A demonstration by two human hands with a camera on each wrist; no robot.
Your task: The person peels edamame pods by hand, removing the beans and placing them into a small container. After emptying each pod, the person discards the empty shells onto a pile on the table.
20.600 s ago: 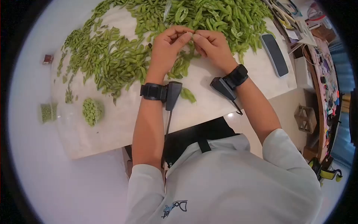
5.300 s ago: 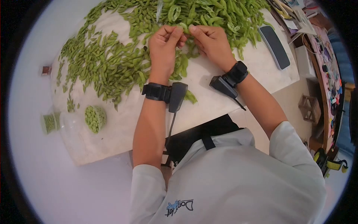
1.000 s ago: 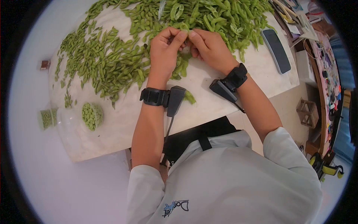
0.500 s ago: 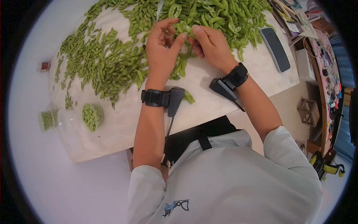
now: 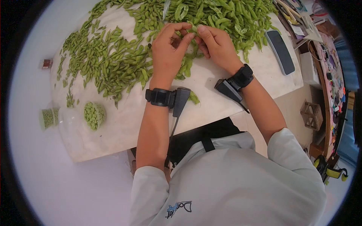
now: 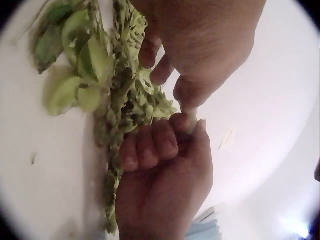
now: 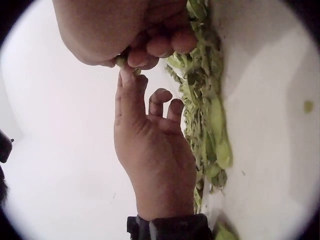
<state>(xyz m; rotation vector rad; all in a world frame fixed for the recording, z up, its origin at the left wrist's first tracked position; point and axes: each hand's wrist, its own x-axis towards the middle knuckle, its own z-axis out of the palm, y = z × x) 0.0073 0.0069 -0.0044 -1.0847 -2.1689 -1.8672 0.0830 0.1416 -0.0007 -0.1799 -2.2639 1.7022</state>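
Between the fingertips of both hands is a small green pod (image 5: 193, 28), mostly covered by fingers. The left hand (image 5: 167, 52) pinches its left side with thumb and forefinger. On the other side the right hand (image 5: 220, 46) grips it, thumb on top and its other fingers curled beneath. In the right wrist view a bit of the pod (image 7: 120, 61) shows where the left hand (image 7: 155, 145) meets the right hand (image 7: 110, 30). Green pods (image 5: 124, 62) spread left of the hands; a denser heap (image 5: 230, 19) lies beyond them. A clear cup of shelled beans (image 5: 94, 115) stands at lower left.
A phone (image 5: 280, 52) lies on the table's right side. Near the left wrist is a loose pod (image 5: 194, 98). Another container of green beans (image 5: 47, 118) stands at the far left, and papers and tools (image 5: 292, 17) are at the upper right. A wooden crate (image 5: 311, 115) sits on the floor.
The left forefinger and thumb have come closer together at the pod, which showed wider and more exposed half a second ago. The right hand has kept its grip.
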